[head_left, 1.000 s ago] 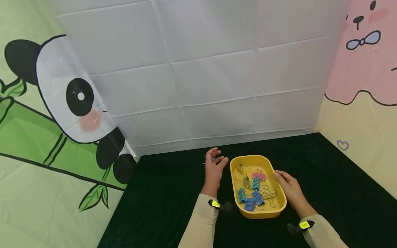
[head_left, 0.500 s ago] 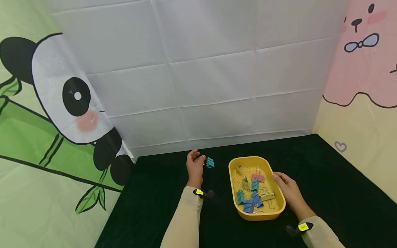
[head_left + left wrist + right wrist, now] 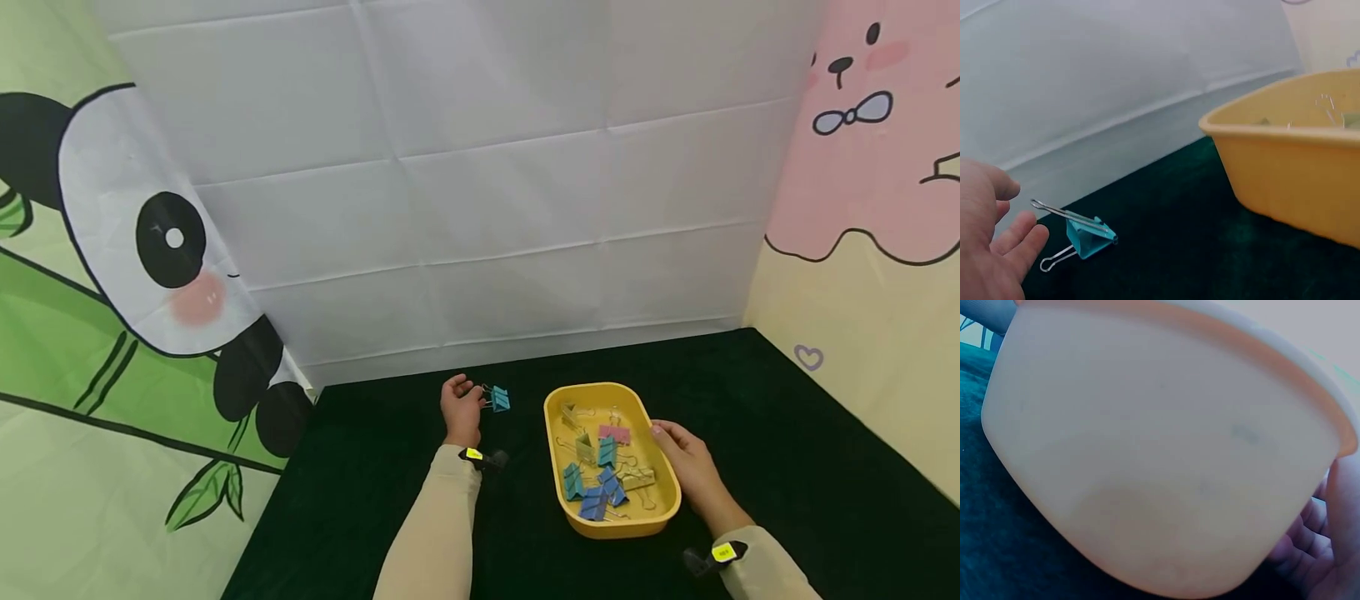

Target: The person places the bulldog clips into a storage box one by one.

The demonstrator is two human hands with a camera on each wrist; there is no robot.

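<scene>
A teal binder clip [image 3: 500, 399] lies on the dark green cloth near its back edge, its wire handles pointing left. My left hand [image 3: 461, 409] is just left of it, fingers loosely bent. In the left wrist view the clip [image 3: 1090, 236] sits apart from the fingertips [image 3: 1034, 240], and nothing is in the hand. My right hand [image 3: 691, 468] grips the right rim of a yellow plastic basket [image 3: 558, 467], thumb at the rim and fingers against the outer side. Several binder clips in blue, teal, pink and yellow-green lie inside, among them a pink clip [image 3: 615, 433].
Dark green cloth [image 3: 360, 500] covers the table. A white sheet [image 3: 480, 217] hangs behind it. A panda-printed panel [image 3: 105, 275] stands to the left, and a pink and cream one [image 3: 862, 333] to the right.
My left hand has moved left, away from the basket, uncovering the teal binder clip, which stays on the cloth. The right hand keeps its hold on the basket. The head view has shifted slightly.
</scene>
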